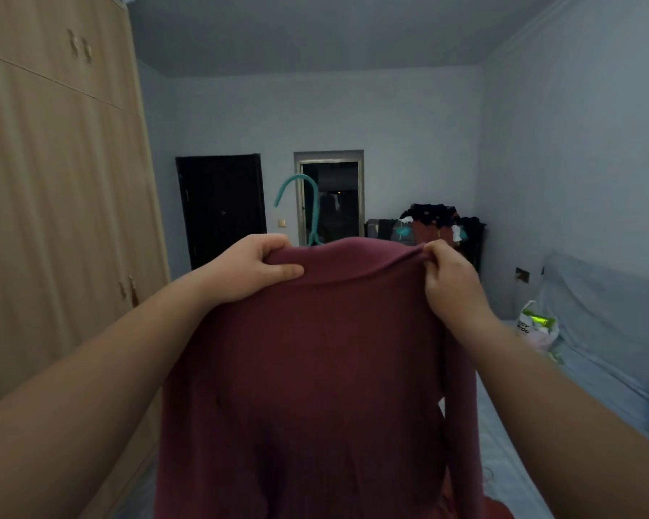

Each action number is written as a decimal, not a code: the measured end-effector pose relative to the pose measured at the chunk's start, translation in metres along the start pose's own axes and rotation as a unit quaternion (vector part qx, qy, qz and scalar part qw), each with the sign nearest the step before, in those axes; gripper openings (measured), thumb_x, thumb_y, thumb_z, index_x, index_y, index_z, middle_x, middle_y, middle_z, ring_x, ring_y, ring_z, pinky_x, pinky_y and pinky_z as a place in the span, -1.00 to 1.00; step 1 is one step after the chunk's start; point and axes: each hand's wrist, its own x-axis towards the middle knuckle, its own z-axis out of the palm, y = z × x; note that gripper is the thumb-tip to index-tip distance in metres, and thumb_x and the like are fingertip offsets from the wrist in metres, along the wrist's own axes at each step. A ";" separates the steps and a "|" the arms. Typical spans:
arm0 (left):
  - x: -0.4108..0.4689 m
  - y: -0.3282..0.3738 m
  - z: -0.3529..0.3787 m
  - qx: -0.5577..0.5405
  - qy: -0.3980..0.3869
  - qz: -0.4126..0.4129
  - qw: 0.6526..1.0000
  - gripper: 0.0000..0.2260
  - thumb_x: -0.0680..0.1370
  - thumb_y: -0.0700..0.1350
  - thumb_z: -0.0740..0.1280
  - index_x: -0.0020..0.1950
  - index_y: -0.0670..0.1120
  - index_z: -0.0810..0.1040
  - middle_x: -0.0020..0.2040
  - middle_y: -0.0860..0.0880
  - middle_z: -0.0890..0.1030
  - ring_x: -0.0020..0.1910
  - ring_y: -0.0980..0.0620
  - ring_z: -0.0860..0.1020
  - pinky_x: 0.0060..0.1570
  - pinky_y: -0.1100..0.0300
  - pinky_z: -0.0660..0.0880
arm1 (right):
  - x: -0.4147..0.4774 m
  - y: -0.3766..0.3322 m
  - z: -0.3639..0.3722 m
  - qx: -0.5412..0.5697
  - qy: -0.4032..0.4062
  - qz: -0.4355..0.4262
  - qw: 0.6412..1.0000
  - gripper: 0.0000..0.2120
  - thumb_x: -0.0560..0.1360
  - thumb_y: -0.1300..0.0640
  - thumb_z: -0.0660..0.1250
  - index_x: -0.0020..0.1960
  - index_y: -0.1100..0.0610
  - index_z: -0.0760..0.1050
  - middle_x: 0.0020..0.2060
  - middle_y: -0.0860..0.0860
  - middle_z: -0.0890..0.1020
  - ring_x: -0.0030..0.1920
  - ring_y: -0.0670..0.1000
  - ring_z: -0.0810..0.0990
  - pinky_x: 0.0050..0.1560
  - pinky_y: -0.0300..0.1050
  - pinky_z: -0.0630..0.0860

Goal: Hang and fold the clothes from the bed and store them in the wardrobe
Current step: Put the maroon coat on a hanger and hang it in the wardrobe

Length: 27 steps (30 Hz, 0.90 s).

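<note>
A dark red knitted garment (315,368) hangs in front of me, held up at chest height. My left hand (248,271) grips its top edge on the left, thumb in front. My right hand (450,275) pinches the top edge on the right. A teal hanger (308,204) sticks up behind the garment's top edge, its hook curving to the left; its lower part is hidden by the cloth. The wooden wardrobe (60,219) stands along the left wall with its doors closed. The bed (510,462) with a pale sheet lies at the lower right.
A heap of dark clothes (435,219) sits on furniture at the far wall. A dark door (222,207) and a glazed doorway (330,196) are at the back. A white and green plastic bag (536,327) lies by the covered headboard (607,312).
</note>
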 end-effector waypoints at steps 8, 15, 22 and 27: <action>-0.001 -0.015 0.001 0.120 0.022 -0.014 0.992 -0.84 0.51 0.13 0.43 -0.12 0.07 0.57 -0.19 0.03 0.63 -0.23 0.10 0.61 -0.14 0.05 0.60 | -0.008 0.003 0.010 0.095 0.013 0.116 0.989 -0.79 0.59 0.20 0.07 -0.07 -0.12 0.30 -0.35 0.01 0.53 -0.41 -0.02 0.51 -0.50 -0.20 0.27; -0.025 -0.040 0.022 0.000 0.019 -0.083 0.996 -0.55 0.31 0.48 0.35 0.00 0.20 0.52 -0.06 0.10 0.63 -0.13 0.15 0.64 -0.13 0.18 0.60 | 0.004 -0.003 0.008 0.123 0.073 0.140 0.980 -0.80 0.53 0.19 0.07 -0.09 -0.12 0.30 -0.32 -0.04 0.51 -0.35 -0.09 0.47 -0.44 -0.20 0.30; -0.106 -0.106 0.110 -0.258 -0.279 -0.324 0.867 -0.29 0.48 0.49 0.08 0.37 0.01 0.50 0.24 -0.09 0.64 0.18 -0.13 0.62 0.11 -0.07 0.58 | -0.018 0.001 0.021 0.087 0.000 0.171 0.981 -0.77 0.49 0.23 0.04 -0.07 -0.10 0.31 -0.28 0.02 0.51 -0.31 0.01 0.48 -0.40 -0.19 0.29; -0.133 -0.096 0.200 -0.243 -0.276 -0.262 0.892 -0.64 0.50 0.18 0.41 0.25 0.13 0.55 0.14 0.17 0.66 0.10 0.22 0.62 0.11 0.24 0.56 | -0.036 -0.003 0.043 0.053 -0.051 0.174 0.982 -0.76 0.51 0.27 0.06 -0.05 -0.08 0.30 -0.28 0.05 0.51 -0.31 0.06 0.49 -0.38 -0.11 0.31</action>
